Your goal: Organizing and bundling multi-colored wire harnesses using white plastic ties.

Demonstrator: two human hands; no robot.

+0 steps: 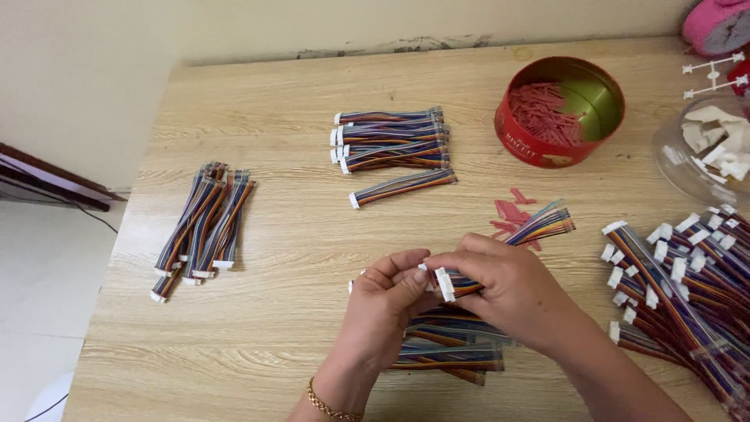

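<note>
Ribbon cable (539, 227), light and limp, I'd hold at its stiff white connector (444, 283); right hand (512, 285) clamped there, left hand (388, 301) pinching the connector.

Light wood-grain table (258, 312) pushed right up against a plain cream wall (328, 19), with a rough, chipped seam where they meet. Off the left edge there's pale floor (35, 312), a dark cable (94, 215) trailing across it, and some dark furniture edge (43, 176). Lighting is soft and even.
</note>
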